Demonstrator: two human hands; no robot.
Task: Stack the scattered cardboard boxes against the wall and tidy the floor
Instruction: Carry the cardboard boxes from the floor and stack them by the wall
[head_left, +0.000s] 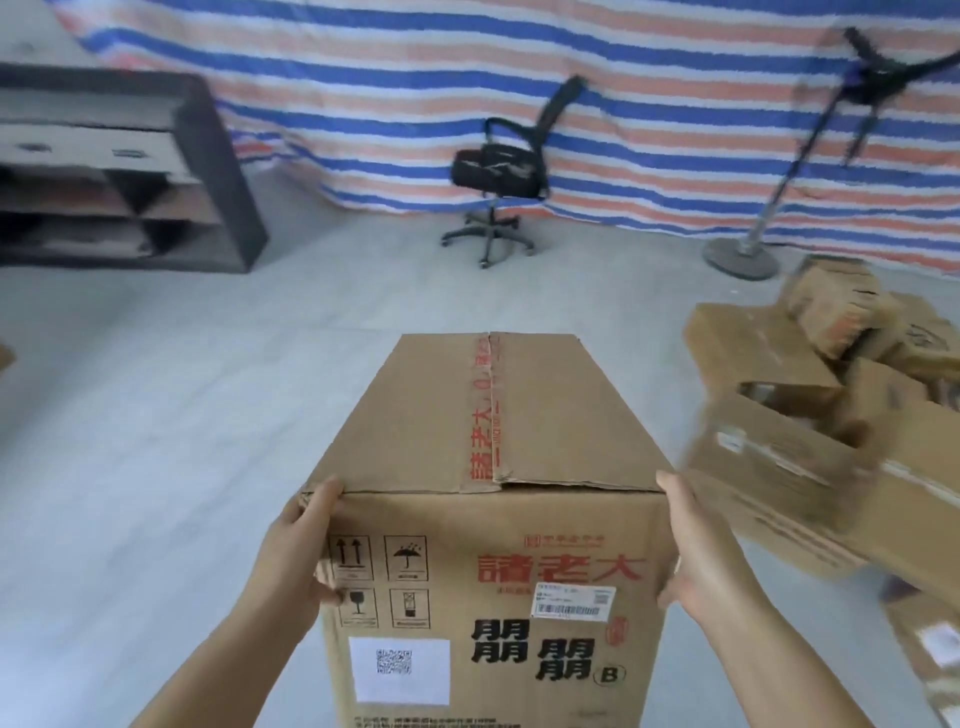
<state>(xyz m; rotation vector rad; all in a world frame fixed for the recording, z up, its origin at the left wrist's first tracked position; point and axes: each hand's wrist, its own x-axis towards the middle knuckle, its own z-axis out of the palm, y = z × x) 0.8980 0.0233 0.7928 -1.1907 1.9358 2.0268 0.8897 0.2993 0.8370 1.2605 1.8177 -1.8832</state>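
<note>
Both hands clasp a sealed cardboard box, left hand and right hand pressing opposite sides; open boxes pile right of them.

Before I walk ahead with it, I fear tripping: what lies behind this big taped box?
Past the tall brown cardboard box: bare grey floor, then a black office chair. The box hides the floor directly beneath.

Soft, even daylight fills your view, casting only faint shadows on the pale floor. Motion blur smears the pile of boxes at right and the shelf at left; wide-angle distortion bends the striped tarp.
</note>
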